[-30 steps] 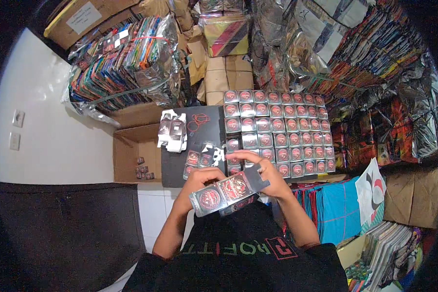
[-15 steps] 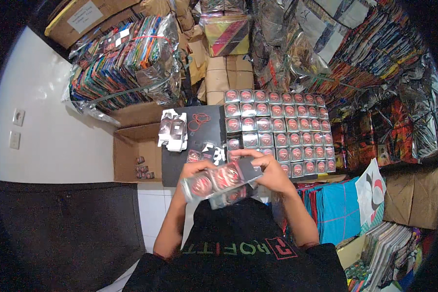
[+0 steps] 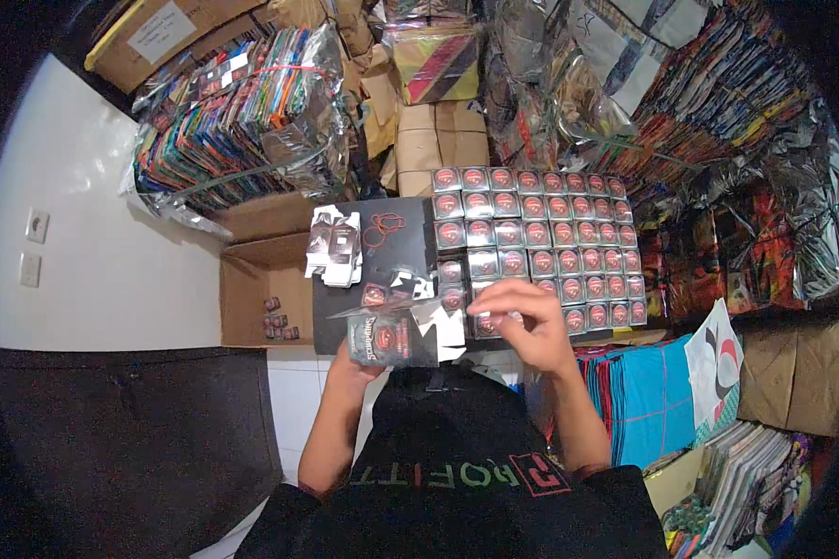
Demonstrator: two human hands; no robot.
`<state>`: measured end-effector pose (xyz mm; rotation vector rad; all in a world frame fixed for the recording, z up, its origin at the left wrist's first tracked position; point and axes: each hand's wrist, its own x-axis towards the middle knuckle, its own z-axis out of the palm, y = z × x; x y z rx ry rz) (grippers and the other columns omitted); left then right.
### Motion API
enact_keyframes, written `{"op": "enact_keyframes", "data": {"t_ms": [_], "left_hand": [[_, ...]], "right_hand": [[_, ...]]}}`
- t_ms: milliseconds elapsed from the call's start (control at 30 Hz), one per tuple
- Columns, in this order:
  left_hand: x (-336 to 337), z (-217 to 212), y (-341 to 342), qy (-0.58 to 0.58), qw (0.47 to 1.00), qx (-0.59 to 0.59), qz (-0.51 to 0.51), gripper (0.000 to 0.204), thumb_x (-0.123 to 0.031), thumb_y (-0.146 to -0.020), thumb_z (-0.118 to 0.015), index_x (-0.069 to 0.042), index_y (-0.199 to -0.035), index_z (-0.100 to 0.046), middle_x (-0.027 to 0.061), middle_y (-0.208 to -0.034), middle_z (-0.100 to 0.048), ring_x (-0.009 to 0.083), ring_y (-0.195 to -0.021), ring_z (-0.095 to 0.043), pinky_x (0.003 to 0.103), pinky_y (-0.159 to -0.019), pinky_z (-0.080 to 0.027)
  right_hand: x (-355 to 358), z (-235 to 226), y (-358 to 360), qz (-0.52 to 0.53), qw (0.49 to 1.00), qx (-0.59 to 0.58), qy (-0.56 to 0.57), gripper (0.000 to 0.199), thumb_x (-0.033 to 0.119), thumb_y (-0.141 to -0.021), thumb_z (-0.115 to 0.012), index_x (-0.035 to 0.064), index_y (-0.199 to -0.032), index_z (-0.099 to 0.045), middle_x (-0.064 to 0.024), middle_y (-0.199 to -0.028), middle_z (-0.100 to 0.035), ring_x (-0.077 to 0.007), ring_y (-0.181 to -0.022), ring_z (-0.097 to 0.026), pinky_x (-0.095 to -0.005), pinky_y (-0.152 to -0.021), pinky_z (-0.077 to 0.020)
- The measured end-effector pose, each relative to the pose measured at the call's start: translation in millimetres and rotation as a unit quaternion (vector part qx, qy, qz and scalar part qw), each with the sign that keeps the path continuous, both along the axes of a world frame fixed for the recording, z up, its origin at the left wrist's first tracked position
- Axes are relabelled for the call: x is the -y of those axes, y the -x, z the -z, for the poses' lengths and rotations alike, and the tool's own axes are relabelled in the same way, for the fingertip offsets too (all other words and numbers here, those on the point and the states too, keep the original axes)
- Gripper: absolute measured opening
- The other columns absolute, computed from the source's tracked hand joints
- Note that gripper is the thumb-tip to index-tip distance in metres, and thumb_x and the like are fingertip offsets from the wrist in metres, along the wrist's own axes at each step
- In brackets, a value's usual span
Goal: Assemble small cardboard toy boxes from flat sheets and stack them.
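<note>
My left hand (image 3: 360, 369) is closed round the lower left of a dark printed carton (image 3: 391, 337), held over the near edge of the dark tabletop (image 3: 396, 250). White flaps (image 3: 445, 334) stick out from its right end. My right hand (image 3: 529, 326) is just right of those flaps and apart from them, fingers bent and thumb separate; no object shows in it. Rows of small clear-topped boxes with red round emblems (image 3: 561, 233) cover the table's right side, some partly behind my right hand.
At the table's left lie flattened white-and-dark cartons (image 3: 334, 247) beside red rubber bands (image 3: 382, 228). An open cardboard box (image 3: 268, 270) with several small packs stands further left. Plastic-wrapped bundles (image 3: 242, 121) stand behind; blue wrapped stacks (image 3: 651, 396) sit at right.
The carton has turned, showing a dark printed face and white flaps instead of red round emblems. My right hand has let go and moved right; my left keeps hold.
</note>
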<state>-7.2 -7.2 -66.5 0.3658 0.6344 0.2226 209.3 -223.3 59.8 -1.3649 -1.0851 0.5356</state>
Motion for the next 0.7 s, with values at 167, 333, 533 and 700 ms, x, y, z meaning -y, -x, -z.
{"op": "enact_keyframes", "data": {"t_ms": [167, 333, 533, 700], "left_hand": [[-1, -14, -5, -0.020, 0.997, 0.025, 0.071, 0.034, -0.019, -0.098, -0.067, -0.003, -0.127, -0.065, 0.0102, -0.115, -0.072, 0.0201, -0.097, -0.073, 0.035, -0.080, -0.063], [0, -27, -14, -0.119, 0.989, -0.025, 0.088, 0.039, -0.011, -0.096, -0.069, 0.000, -0.133, -0.061, 0.0146, -0.119, -0.071, 0.0218, -0.101, -0.072, 0.037, -0.082, -0.063], [-5, -37, -11, -0.234, 0.966, 0.005, 0.107, 0.042, -0.002, -0.083, -0.081, -0.001, -0.123, -0.067, 0.0109, -0.119, -0.071, 0.0202, -0.103, -0.070, 0.037, -0.087, -0.060], [-8, -64, -22, -0.424, 0.883, 0.039, 0.196, 0.011, 0.001, -0.084, -0.077, -0.003, -0.094, -0.074, 0.0028, -0.090, -0.071, 0.0103, -0.085, -0.062, 0.031, -0.076, -0.054]], "right_hand": [[-4, -34, 8, -0.119, 0.990, 0.069, 0.028, 0.045, -0.004, -0.078, -0.052, -0.0004, -0.119, -0.072, -0.0180, -0.117, -0.072, -0.0354, -0.107, -0.070, -0.0430, -0.097, -0.0548], [-3, -37, 12, -0.157, 0.959, 0.166, 0.167, 0.049, 0.001, -0.077, -0.055, -0.0012, -0.125, -0.069, -0.0229, -0.108, -0.070, -0.0348, -0.101, -0.072, -0.0421, -0.086, -0.0567], [1, -32, 7, -0.194, 0.953, 0.131, 0.190, 0.047, -0.002, -0.081, -0.051, -0.0019, -0.125, -0.068, -0.0217, -0.096, -0.070, -0.0310, -0.076, -0.074, -0.0440, -0.072, -0.0576], [1, -26, 10, -0.230, 0.944, 0.102, 0.214, 0.045, -0.006, -0.085, -0.047, -0.0034, -0.126, -0.066, -0.0198, -0.091, -0.070, -0.0259, -0.065, -0.073, -0.0411, -0.064, -0.0582]]}}
